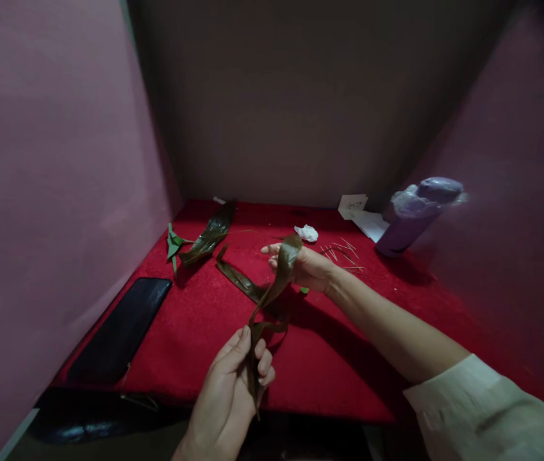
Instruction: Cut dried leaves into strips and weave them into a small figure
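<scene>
Near the table's front edge, my left hand is closed around the lower end of a long, wet, dark green leaf, thumb on top. The leaf rises in a strip and bends over at my right hand, which grips its upper part; the leaf covers some of those fingers, and a fingertip points left. Narrow leaf ends curl out above my left hand. Just behind lies another dark leaf strip on the red cloth. A green leaf scrap shows under my right wrist.
On the red-covered table lie a black phone, a folded green leaf piece, a broad dark leaf, crumpled white tissue and several toothpicks. A purple plastic-wrapped container and white cards stand back right. Pink walls flank it.
</scene>
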`<control>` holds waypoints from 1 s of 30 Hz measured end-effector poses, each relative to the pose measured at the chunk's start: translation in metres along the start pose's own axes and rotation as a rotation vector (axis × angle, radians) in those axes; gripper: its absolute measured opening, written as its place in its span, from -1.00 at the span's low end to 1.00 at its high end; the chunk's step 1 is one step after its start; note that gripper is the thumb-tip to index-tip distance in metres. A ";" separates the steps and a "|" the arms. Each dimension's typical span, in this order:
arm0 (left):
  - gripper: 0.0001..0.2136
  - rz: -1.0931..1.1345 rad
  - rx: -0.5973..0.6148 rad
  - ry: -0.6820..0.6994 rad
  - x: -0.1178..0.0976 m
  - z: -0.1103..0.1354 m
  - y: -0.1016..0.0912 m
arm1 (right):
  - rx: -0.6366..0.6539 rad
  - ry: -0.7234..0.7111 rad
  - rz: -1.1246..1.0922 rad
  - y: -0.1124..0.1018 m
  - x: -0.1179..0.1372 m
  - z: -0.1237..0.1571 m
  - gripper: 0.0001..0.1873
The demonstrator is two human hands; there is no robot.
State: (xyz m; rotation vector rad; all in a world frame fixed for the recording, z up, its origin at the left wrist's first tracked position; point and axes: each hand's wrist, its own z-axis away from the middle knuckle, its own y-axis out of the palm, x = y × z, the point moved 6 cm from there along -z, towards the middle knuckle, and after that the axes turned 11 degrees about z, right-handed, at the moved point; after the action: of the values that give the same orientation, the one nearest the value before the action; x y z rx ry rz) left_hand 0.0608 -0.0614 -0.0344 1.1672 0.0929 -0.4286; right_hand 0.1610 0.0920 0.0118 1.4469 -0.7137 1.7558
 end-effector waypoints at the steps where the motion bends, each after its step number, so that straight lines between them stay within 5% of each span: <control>1: -0.88 -0.019 0.000 0.009 0.000 -0.001 -0.002 | 0.025 0.006 -0.037 -0.001 0.000 0.003 -0.76; 4: -0.87 -0.082 0.006 0.009 0.004 -0.001 -0.005 | 0.060 0.024 -0.115 -0.003 -0.001 0.007 -0.76; 8: -0.84 -0.136 0.025 -0.043 0.010 -0.002 -0.002 | -0.061 0.050 -0.095 -0.005 0.005 -0.002 -0.85; 13: -0.85 -0.022 0.068 -0.041 0.007 -0.008 0.015 | -0.126 0.034 -0.076 0.015 0.030 -0.019 -0.80; 18: -0.74 0.047 0.027 -0.075 0.008 -0.012 0.014 | -0.179 0.144 0.044 0.016 0.015 -0.010 -0.80; 26: -0.86 -0.031 0.004 -0.019 0.011 -0.014 0.008 | -0.339 -0.136 0.085 0.002 0.026 0.028 -0.87; 30: -0.81 -0.036 0.039 -0.036 0.015 -0.014 0.011 | -0.442 -0.123 0.075 0.003 0.023 0.032 -0.88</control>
State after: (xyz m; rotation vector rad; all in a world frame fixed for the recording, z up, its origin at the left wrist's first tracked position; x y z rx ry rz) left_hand 0.0809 -0.0491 -0.0348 1.1969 0.0751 -0.4844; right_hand 0.1745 0.0696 0.0410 1.2398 -1.1518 1.4501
